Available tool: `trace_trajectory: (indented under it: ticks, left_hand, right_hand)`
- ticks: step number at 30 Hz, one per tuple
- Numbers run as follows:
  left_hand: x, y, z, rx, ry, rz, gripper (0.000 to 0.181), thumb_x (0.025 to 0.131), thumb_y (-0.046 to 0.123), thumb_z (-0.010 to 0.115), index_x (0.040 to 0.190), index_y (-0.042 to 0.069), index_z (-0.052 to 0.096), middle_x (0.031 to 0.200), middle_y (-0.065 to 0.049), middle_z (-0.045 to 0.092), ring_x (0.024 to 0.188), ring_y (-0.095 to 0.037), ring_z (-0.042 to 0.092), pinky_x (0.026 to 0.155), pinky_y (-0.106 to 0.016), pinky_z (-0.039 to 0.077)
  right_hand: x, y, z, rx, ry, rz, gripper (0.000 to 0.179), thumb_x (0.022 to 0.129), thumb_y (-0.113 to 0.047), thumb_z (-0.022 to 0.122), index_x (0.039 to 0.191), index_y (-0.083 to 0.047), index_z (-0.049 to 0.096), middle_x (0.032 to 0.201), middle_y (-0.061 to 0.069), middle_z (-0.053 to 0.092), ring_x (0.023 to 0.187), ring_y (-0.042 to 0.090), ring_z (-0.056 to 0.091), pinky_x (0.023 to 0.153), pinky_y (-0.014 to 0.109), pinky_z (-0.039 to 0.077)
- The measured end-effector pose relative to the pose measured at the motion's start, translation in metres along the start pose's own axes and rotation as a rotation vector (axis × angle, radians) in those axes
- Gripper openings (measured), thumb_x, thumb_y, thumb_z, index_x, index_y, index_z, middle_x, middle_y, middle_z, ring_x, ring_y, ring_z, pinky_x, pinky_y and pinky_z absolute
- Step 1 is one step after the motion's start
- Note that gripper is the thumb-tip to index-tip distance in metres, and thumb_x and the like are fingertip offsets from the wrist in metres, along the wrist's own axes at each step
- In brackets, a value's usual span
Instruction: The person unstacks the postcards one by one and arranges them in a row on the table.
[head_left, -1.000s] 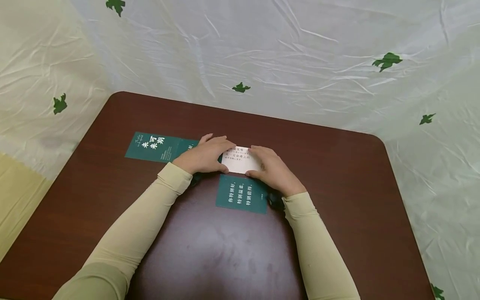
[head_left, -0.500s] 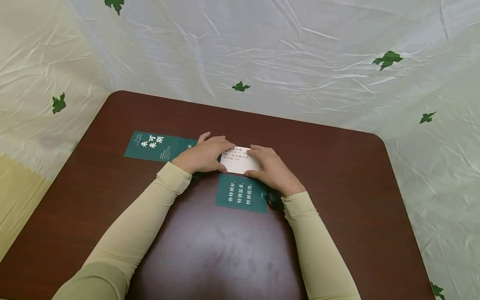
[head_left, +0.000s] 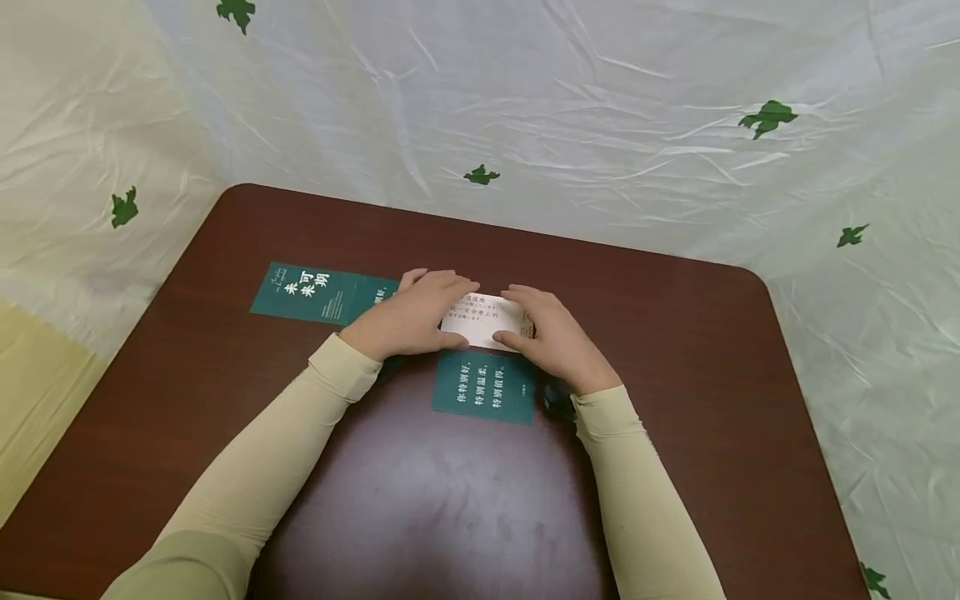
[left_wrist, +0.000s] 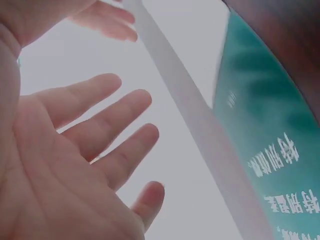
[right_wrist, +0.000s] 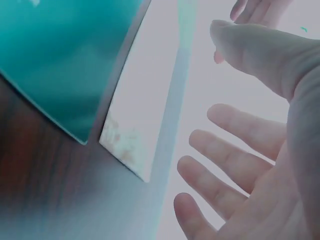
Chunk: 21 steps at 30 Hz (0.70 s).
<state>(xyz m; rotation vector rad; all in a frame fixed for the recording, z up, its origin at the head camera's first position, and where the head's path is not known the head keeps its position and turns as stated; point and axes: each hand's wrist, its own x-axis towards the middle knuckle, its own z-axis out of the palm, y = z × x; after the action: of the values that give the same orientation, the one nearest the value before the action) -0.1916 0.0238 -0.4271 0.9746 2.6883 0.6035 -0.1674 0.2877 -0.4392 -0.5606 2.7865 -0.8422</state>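
A white card (head_left: 480,325) printed with dark characters lies on the table between the two hands. Over its left end is the left hand (head_left: 412,312), thumb along the near edge and fingers toward the far edge. At the other end, the right hand (head_left: 562,342) spreads its thumb and fingers around the card's right part, where a brownish print shows. Both wrist views show the fingers of the left hand (left_wrist: 85,150) and right hand (right_wrist: 250,175) extended and apart, gripping nothing. Just nearer the body lies a green card (head_left: 483,386) with white characters.
Left of the hands lie a green card (head_left: 300,292) with large white characters and another green card (head_left: 371,293), partly covered by the left hand. A dark object (head_left: 557,400) shows under the right wrist. White sheeting (head_left: 600,167) with green leaf shapes stands behind the brown table (head_left: 675,333).
The right hand has shifted slightly right, uncovering more of the white card's right end. The left hand has moved slightly right, its thumb now farther over the card. The cards lie about where they were.
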Motion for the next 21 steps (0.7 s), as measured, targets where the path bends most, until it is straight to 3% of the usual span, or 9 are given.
trace_trajectory:
  ticks: [5, 8, 12, 15, 21]
  left_hand:
    - [-0.032, 0.016, 0.016, 0.066, -0.014, 0.120, 0.084, 0.092, 0.046, 0.086, 0.160, 0.011, 0.052, 0.156, -0.008, 0.059, 0.149, -0.029, 0.051, 0.125, -0.055, 0.030]
    - [-0.046, 0.018, 0.024, 0.084, -0.021, 0.137, 0.086, 0.089, 0.047, 0.089, 0.159, 0.011, 0.053, 0.153, -0.006, 0.060, 0.146, -0.029, 0.053, 0.125, -0.054, 0.032]
    - [-0.054, 0.019, 0.030, 0.077, 0.000, 0.124, 0.092, 0.086, 0.049, 0.091, 0.160, 0.012, 0.051, 0.153, -0.005, 0.058, 0.146, -0.030, 0.051, 0.124, -0.054, 0.031]
    - [-0.055, 0.022, 0.033, 0.068, -0.020, 0.139, 0.096, 0.085, 0.052, 0.091, 0.161, 0.012, 0.049, 0.153, -0.005, 0.058, 0.146, -0.031, 0.051, 0.124, -0.056, 0.031]
    - [-0.058, 0.028, 0.031, 0.099, -0.023, 0.154, 0.097, 0.083, 0.052, 0.093, 0.161, 0.014, 0.051, 0.149, -0.005, 0.060, 0.144, -0.031, 0.052, 0.124, -0.057, 0.033]
  right_hand:
    - [-0.030, -0.014, 0.007, -0.081, -0.010, -0.056, 0.070, 0.097, -0.039, 0.082, 0.155, -0.009, 0.057, 0.159, 0.010, 0.058, 0.150, 0.036, 0.050, 0.126, 0.059, 0.038]
    - [-0.044, -0.022, 0.016, -0.162, -0.030, -0.092, 0.073, 0.092, -0.042, 0.086, 0.153, -0.012, 0.060, 0.155, 0.009, 0.061, 0.146, 0.034, 0.054, 0.123, 0.061, 0.039]
    - [-0.055, -0.031, 0.026, -0.237, -0.028, -0.123, 0.078, 0.088, -0.045, 0.090, 0.153, -0.013, 0.061, 0.154, 0.008, 0.061, 0.143, 0.032, 0.055, 0.123, 0.059, 0.039]
    - [-0.061, -0.037, 0.030, -0.266, -0.032, -0.123, 0.082, 0.086, -0.047, 0.091, 0.153, -0.013, 0.061, 0.153, 0.007, 0.062, 0.142, 0.030, 0.056, 0.124, 0.058, 0.038]
    - [-0.066, -0.048, 0.029, -0.302, -0.048, -0.116, 0.082, 0.084, -0.047, 0.092, 0.152, -0.011, 0.062, 0.149, 0.006, 0.064, 0.139, 0.028, 0.058, 0.123, 0.057, 0.039]
